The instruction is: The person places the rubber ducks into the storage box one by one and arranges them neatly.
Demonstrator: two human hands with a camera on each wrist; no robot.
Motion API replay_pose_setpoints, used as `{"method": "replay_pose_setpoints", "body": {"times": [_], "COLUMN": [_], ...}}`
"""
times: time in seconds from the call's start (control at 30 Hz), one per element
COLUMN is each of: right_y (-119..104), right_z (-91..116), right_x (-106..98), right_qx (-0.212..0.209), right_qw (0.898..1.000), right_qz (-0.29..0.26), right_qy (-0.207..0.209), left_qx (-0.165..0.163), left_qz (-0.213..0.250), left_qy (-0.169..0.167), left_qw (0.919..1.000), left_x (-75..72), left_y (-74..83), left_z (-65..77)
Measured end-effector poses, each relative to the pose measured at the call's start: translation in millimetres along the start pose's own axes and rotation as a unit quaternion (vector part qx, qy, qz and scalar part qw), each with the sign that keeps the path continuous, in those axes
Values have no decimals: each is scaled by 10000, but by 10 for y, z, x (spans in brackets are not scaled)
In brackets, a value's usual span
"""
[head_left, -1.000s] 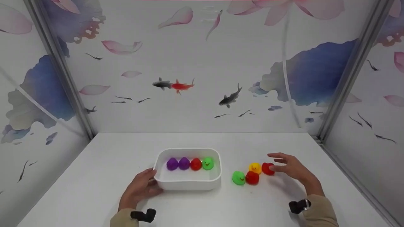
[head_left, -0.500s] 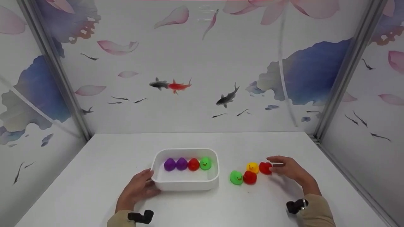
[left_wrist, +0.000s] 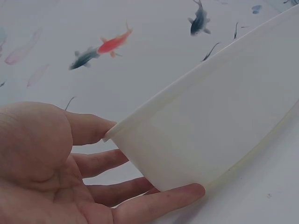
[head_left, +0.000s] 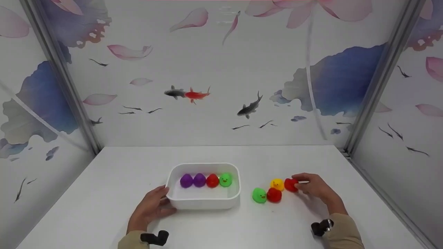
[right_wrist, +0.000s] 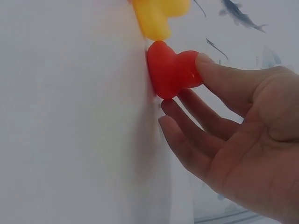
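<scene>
My left hand holds the left front corner of a white plastic box. In the left wrist view one fingertip meets the rim and another lies along the bottom of the wall. Inside the box stand two purple ducks, a red one and a green one in a row. My right hand pinches a red rubber duck, thumb on its head and fingers behind and below; the duck is at the table surface. Beside it sit a yellow duck, another red duck and a green duck.
The white table is bounded by a back wall printed with fish and petals. Side panels with metal posts stand at left and right. Both wrists carry small black cameras.
My right hand has moved slightly left and its fingers have closed onto the red duck at the far right. My left hand stays at the box corner. The head view has shifted slightly.
</scene>
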State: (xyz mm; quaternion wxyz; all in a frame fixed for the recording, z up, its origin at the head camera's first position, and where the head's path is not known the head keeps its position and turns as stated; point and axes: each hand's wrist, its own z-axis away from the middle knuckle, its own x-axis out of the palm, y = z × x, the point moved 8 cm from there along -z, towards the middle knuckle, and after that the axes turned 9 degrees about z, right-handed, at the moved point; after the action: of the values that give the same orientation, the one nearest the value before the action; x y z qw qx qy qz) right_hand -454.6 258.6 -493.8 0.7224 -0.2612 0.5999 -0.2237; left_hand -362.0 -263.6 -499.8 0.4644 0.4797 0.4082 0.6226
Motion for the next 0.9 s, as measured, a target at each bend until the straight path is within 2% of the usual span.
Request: {"method": "replay_pose_setpoints", "body": {"times": [0.47,0.9], "right_y": [-3,-302], "right_z": [-24,76], "right_x": [-8,-179], "right_qx": [267,246], "right_qw": [9996,9981], "right_qz": [82,-424], "right_qy": [18,364], "left_qx": [-34,-91], "left_qz": [41,165], "left_qy": [-62,-42], "left_qw": [10000,9998], "left_x": [5,7], "left_y": [2,-1], "left_z": [13,7]}}
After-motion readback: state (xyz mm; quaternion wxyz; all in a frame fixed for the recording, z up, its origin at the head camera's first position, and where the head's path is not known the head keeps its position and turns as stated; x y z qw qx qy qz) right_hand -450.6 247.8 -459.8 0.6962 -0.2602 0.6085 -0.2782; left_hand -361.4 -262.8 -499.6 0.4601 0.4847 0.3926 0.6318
